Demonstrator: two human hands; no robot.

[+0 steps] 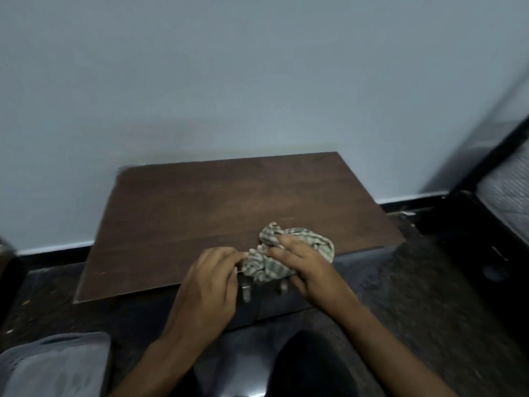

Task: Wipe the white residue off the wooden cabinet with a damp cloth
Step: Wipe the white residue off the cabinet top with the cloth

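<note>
The dark brown wooden cabinet (200,213) stands low against a pale wall, its flat top facing me. A crumpled green-and-white checked cloth (272,267) lies bunched at the top's front edge, right of centre. My right hand (303,265) rests on the cloth with its fingers curled into the folds. My left hand (211,279) pinches the cloth's left end between thumb and fingers. No white residue is clear on the wood in this dim, blurred view.
A grey basin or bucket (54,365) sits on the dark floor at the lower left. A black metal frame with a mattress (503,179) stands at the right. My dark-clothed knee (312,365) is below the cabinet's front.
</note>
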